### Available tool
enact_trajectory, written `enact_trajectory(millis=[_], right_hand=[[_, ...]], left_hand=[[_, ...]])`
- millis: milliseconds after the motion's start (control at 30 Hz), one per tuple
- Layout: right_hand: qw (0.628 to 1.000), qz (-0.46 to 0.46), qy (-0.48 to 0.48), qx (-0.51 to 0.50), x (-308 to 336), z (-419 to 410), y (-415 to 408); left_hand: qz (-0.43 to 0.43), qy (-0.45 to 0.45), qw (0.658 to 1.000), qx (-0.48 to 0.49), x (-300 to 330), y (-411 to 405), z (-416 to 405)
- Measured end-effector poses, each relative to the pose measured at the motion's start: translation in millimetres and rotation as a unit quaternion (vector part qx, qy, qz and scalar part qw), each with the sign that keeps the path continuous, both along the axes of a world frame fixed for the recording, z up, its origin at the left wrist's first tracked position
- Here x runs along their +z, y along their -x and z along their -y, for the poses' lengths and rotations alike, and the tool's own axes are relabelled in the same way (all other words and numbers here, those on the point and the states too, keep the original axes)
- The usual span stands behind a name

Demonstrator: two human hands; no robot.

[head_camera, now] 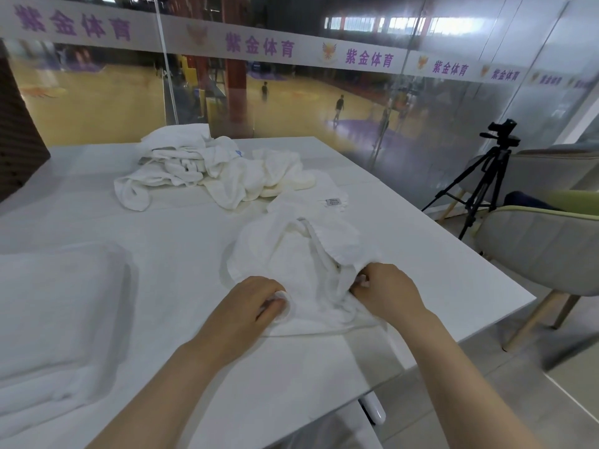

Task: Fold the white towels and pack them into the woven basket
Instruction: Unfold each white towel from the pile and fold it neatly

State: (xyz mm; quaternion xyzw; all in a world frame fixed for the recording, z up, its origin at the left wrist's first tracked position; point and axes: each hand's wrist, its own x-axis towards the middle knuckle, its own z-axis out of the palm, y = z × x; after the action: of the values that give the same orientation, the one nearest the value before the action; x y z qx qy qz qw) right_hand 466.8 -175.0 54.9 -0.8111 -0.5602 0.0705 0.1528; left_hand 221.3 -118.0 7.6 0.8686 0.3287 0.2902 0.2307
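Item: crumpled towel (301, 254) on table (181, 228); my left hand (256, 303) and right hand (385, 293) each pinch its near edge (to spread it); unfolded pile (210, 170) beyond them.

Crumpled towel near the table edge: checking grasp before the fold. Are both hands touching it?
Touching. The head view shows the left hand and right hand pinching the crumpled towel.

Far side of table (181, 228) blocked by heap of unfolded towels (214, 170). Near-left corner taken by folded towels (55, 312). Bare tabletop is left between them, open to reach.
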Motion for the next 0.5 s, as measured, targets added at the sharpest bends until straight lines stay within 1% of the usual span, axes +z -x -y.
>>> enact_trajectory(millis=[100,267,400,500], right_hand=[[1.0,-0.008,-0.009,0.021,1,-2,-4],[0.996,-0.069,-0.047,0.029,2,-5,-12],[0.987,-0.156,-0.046,0.008,10,-3,-26],[0.967,-0.232,-0.098,-0.033,19,-3,-31]], left_hand=[[0.001,0.004,1.0,-0.001,2,1,1],[-0.008,0.005,1.0,-0.004,4,1,1],[-0.021,-0.002,1.0,-0.005,4,2,2],[-0.022,-0.004,1.0,-0.007,6,2,3]])
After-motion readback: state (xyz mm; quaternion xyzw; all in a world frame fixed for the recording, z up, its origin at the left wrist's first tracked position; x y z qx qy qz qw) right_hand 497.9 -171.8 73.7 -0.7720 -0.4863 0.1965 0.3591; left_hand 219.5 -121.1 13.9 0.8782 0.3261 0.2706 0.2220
